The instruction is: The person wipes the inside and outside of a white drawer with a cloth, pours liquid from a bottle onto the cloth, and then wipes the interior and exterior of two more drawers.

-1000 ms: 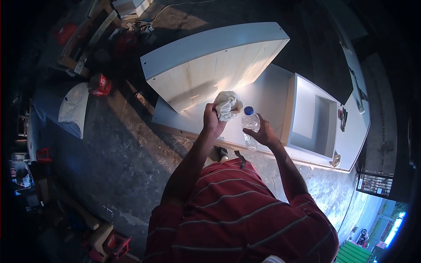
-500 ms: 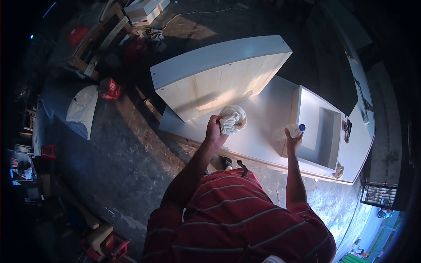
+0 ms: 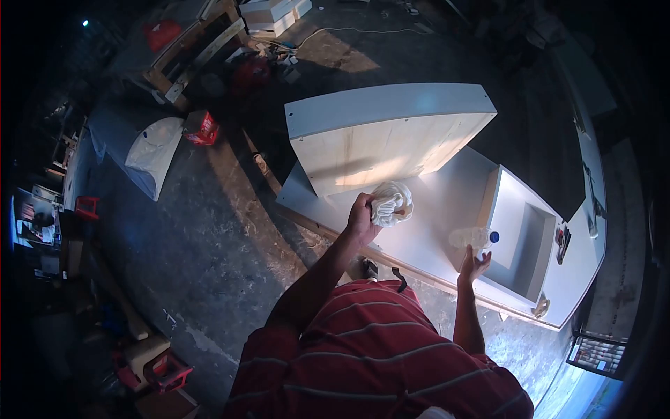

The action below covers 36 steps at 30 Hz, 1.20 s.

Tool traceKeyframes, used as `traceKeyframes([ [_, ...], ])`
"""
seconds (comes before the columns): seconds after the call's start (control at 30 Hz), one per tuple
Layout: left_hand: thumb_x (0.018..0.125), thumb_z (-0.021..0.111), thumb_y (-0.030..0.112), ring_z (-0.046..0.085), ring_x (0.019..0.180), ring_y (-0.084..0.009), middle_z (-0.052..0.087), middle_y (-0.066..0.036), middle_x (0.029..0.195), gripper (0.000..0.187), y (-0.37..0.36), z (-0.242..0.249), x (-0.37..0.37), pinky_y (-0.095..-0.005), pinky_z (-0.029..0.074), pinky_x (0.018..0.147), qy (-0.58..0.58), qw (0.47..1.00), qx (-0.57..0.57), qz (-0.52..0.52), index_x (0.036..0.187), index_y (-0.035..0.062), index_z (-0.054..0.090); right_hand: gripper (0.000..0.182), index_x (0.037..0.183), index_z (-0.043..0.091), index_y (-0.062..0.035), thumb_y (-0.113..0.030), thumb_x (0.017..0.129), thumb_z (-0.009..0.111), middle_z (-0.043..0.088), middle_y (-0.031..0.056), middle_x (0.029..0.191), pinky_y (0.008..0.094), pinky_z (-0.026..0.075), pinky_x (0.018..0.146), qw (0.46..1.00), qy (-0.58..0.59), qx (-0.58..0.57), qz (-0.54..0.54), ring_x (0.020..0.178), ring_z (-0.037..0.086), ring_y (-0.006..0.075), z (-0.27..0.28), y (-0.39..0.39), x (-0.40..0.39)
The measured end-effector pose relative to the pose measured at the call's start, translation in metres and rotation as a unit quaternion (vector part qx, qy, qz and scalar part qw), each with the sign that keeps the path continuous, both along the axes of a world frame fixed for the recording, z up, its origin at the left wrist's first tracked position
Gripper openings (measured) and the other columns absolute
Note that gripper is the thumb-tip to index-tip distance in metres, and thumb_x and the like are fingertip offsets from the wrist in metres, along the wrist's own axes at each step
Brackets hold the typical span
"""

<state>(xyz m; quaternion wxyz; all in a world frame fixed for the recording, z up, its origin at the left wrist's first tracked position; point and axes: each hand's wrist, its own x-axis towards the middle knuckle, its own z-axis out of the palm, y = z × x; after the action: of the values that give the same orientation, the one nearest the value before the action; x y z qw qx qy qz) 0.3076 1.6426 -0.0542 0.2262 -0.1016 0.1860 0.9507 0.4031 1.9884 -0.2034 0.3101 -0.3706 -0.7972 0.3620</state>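
Observation:
My left hand (image 3: 362, 221) is closed round a bundled white cloth (image 3: 392, 204), held over the near edge of the white work surface (image 3: 426, 241). Just past the fingertips of my right hand (image 3: 474, 265) is a clear plastic bottle (image 3: 472, 237) with a blue cap. It is on its side, cap to the right, overlapping the left wall of a white drawer box (image 3: 543, 269). The fingers of this hand are spread, with the thumb tip right at the bottle. Behind the cloth, a larger white-edged wooden box (image 3: 391, 143) stands tilted on the surface.
Small dark tools (image 3: 562, 241) lie right of the drawer box, and a tan lump (image 3: 541, 306) sits at its near corner. A red package (image 3: 201, 128) and a white-covered object (image 3: 155, 155) are on the floor to the left. Red stools (image 3: 167, 370) stand lower left.
My right hand has opened from round the bottle, which now shows beyond its fingers. My left hand still holds the cloth. The whole view has shifted, with the furniture lower and further right.

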Motion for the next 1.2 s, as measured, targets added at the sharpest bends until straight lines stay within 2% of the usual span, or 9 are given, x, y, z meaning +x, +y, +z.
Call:
traceKeyframes([
  [0.23, 0.088, 0.035, 0.025, 0.060, 0.097, -0.0292, 0.059, -0.018, 0.109, 0.046, -0.026, 0.044, 0.003, -0.0429, 0.048, 0.088, 0.016, 0.995, -0.080, -0.058, 0.119, -0.0070, 0.045, 0.071, 0.133, 0.034, -0.0055, -0.058, 0.086, 0.043, 0.048, 0.0184, 0.116, 0.0425, 0.046, 0.079, 0.734, -0.025, -0.585, 0.344, 0.097, 0.053, 0.0294, 0.138, -0.153, -0.015],
  [0.3, 0.088, 0.037, 0.025, 0.061, 0.096, -0.0260, 0.059, -0.016, 0.108, 0.044, -0.034, 0.057, -0.003, -0.0398, 0.049, 0.086, 0.064, 0.985, -0.116, -0.110, 0.120, -0.0018, 0.048, 0.084, 0.139, 0.023, -0.0055, -0.065, 0.083, 0.042, 0.042, 0.0227, 0.126, 0.0540, 0.044, 0.089, 0.640, -0.052, -0.649, 0.408, 0.112, 0.048, 0.0397, 0.201, -0.180, -0.061],
  [0.43, 0.086, 0.039, 0.021, 0.062, 0.091, -0.0210, 0.061, -0.012, 0.105, 0.040, -0.049, 0.115, -0.019, -0.0347, 0.050, 0.084, 0.106, 0.946, -0.242, -0.188, 0.121, 0.0030, 0.049, 0.075, 0.137, 0.032, -0.0040, -0.060, 0.087, 0.043, 0.048, 0.0137, 0.126, 0.0388, 0.050, 0.085, 0.492, -0.123, -0.654, 0.561, 0.110, 0.053, 0.0227, 0.295, -0.204, -0.113],
  [0.53, 0.086, 0.040, 0.020, 0.060, 0.093, -0.0194, 0.058, -0.011, 0.103, 0.039, -0.059, 0.174, -0.034, -0.0339, 0.050, 0.082, 0.192, 0.912, -0.318, -0.176, 0.121, 0.0049, 0.048, 0.050, 0.128, 0.040, -0.0002, -0.029, 0.091, 0.055, 0.055, 0.0097, 0.109, 0.0220, 0.053, 0.055, 0.540, -0.163, -0.543, 0.622, 0.084, 0.061, 0.0145, 0.335, -0.212, -0.125],
  [0.7, 0.089, 0.038, 0.020, 0.056, 0.099, -0.0191, 0.054, -0.011, 0.109, 0.039, -0.064, 0.226, -0.064, -0.0330, 0.049, 0.085, 0.259, 0.868, -0.405, -0.125, 0.126, 0.0076, 0.043, 0.036, 0.121, 0.045, 0.0033, -0.023, 0.096, 0.044, 0.057, 0.0133, 0.111, 0.0309, 0.057, 0.079, 0.529, -0.084, -0.560, 0.633, 0.093, 0.063, 0.0204, 0.366, -0.226, -0.153],
  [0.93, 0.088, 0.046, 0.027, 0.051, 0.102, -0.0274, 0.053, -0.016, 0.111, 0.036, -0.103, 0.211, -0.093, -0.0353, 0.041, 0.088, 0.362, 0.549, -0.717, 0.233, 0.117, 0.0054, 0.051, 0.035, 0.122, 0.047, 0.0007, -0.022, 0.098, 0.036, 0.056, 0.0124, 0.114, 0.0326, 0.050, 0.089, 0.671, 0.142, -0.485, 0.543, 0.098, 0.059, 0.0206, 0.387, -0.202, -0.189],
  [1.03, 0.086, 0.051, 0.025, 0.050, 0.103, -0.0320, 0.053, -0.017, 0.111, 0.035, -0.133, 0.190, -0.097, -0.0375, 0.040, 0.089, 0.326, 0.522, -0.739, 0.275, 0.113, 0.0030, 0.053, 0.035, 0.117, 0.051, 0.0029, -0.024, 0.094, 0.050, 0.058, 0.0152, 0.110, 0.0345, 0.049, 0.084, 0.818, 0.328, -0.131, 0.455, 0.096, 0.060, 0.0240, 0.376, -0.156, -0.229],
  [1.1, 0.085, 0.053, 0.022, 0.052, 0.101, -0.0310, 0.054, -0.017, 0.109, 0.032, -0.146, 0.160, -0.107, -0.0368, 0.041, 0.088, 0.279, 0.552, -0.736, 0.275, 0.110, 0.0027, 0.054, 0.030, 0.113, 0.054, 0.0005, -0.018, 0.089, 0.056, 0.059, 0.0174, 0.104, 0.0392, 0.048, 0.078, 0.827, 0.307, 0.381, 0.277, 0.095, 0.057, 0.0331, 0.359, -0.132, -0.258],
  [1.2, 0.089, 0.048, 0.025, 0.051, 0.104, -0.0246, 0.054, -0.014, 0.108, 0.033, -0.150, 0.125, -0.121, -0.0356, 0.040, 0.089, 0.228, 0.645, -0.663, 0.302, 0.113, 0.0036, 0.054, 0.028, 0.113, 0.055, -0.0025, -0.015, 0.088, 0.051, 0.056, 0.0184, 0.108, 0.0438, 0.041, 0.089, 0.788, 0.184, 0.421, 0.411, 0.104, 0.051, 0.0377, 0.309, -0.136, -0.266],
])
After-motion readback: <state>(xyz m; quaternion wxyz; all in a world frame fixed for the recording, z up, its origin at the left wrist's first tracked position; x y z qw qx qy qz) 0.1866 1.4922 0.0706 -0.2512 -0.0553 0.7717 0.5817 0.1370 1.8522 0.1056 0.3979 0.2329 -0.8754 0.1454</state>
